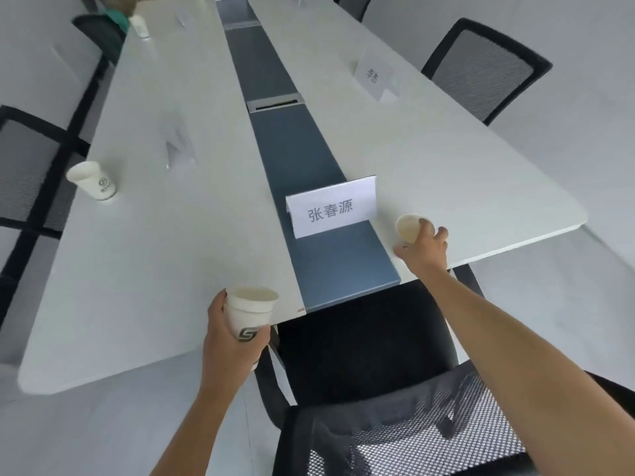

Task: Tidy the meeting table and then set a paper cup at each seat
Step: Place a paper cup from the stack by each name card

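Nearest, above the chair (371, 365), the left hand (223, 341) is gripping a stack (251, 312) of paper cups, fingers curling round its lower half, just off the end of the table (154, 269). Further in, the right hand (424, 249) is holding a single cup (408, 228), fingers wrapping its side, just right of the card (331, 208). The cup is tilting, mouth toward the camera, and I cannot tell whether its base is touching the table. To set it well, the hand should be levelling it before lowering, steering clear of the card and the edge, and letting go only once it is standing flat. Beyond, a left cup (92, 182) is standing at a side seat, and a far cup (141, 25) further along.
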`<move>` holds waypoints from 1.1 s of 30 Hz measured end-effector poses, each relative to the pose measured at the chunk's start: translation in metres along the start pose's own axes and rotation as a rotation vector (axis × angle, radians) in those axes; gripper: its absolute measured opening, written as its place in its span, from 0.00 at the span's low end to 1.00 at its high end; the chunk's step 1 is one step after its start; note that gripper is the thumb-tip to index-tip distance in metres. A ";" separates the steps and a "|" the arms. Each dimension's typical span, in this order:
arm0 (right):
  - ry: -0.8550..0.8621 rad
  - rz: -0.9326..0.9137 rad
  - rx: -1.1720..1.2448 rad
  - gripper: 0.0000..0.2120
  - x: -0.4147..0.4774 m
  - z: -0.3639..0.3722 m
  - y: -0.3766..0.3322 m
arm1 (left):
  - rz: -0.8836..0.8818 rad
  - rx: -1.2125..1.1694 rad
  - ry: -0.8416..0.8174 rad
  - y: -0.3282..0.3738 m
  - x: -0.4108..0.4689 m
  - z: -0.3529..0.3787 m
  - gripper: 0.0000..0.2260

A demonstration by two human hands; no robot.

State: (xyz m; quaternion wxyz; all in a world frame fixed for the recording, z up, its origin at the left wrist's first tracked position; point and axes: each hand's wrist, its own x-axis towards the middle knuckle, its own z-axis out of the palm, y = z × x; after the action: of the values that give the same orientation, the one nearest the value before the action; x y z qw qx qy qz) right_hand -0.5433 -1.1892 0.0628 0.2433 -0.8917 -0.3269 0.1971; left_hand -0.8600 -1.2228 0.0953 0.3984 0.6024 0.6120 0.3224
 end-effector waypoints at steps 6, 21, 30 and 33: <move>-0.005 -0.178 -0.100 0.28 -0.056 -0.015 -0.016 | 0.080 -0.053 -0.022 0.008 -0.024 -0.003 0.35; -0.457 -0.461 0.591 0.19 -0.267 -0.102 -0.029 | 0.523 -0.062 -0.274 0.076 -0.117 -0.002 0.34; -0.264 -0.381 0.892 0.19 -0.242 -0.186 0.074 | 0.704 0.010 -0.513 0.155 -0.164 0.095 0.31; -0.135 -0.278 0.949 0.19 -0.226 -0.236 0.147 | 0.708 -0.004 -0.616 0.190 -0.200 0.177 0.31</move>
State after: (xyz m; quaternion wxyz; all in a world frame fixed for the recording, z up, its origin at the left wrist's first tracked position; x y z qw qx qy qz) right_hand -0.5108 -1.5131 0.2134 0.6246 -0.6157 -0.3319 0.3473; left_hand -0.6225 -1.4237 0.1975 0.4280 0.8410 0.2215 0.2458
